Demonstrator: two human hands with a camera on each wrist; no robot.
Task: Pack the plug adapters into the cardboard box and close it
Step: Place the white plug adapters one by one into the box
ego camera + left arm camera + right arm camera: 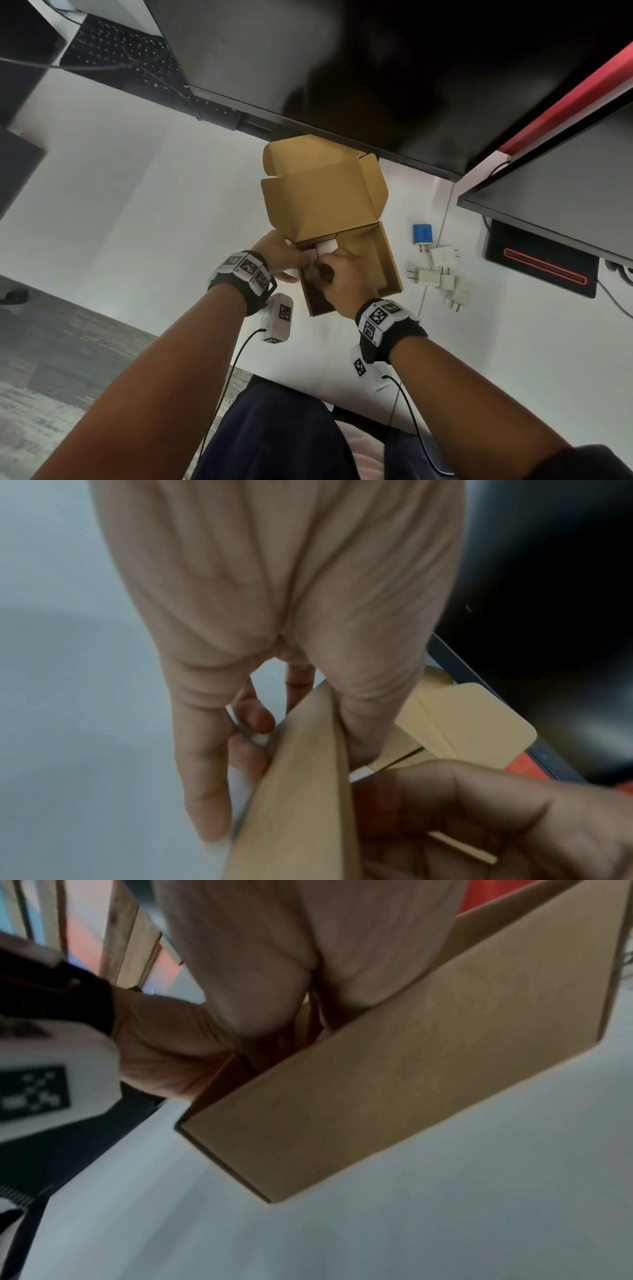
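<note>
Brown cardboard forms the open box [363, 263] on the white surface [137, 192], its lid [318, 192] folded back and standing up toward the monitor [376, 68], which leaves the tray free to load from above. Both hands work at the box's near left corner. The left hand [274, 255] straddles the left wall, thumb inside and fingers down the outside, apparently to steady the box while the adapters go in. The right hand [339, 277] reaches in over the front wall, its grip curled round a white adapter [313, 272] that it seems to be seating beside other white adapters [325, 247] already in that corner; packing them tight to one side would leave room for the rest. Still to be packed, a blue adapter [423, 236] and a loose cluster of white ones [442, 277] lie on the surface just right of the box, within easy reach of the right hand.
</note>
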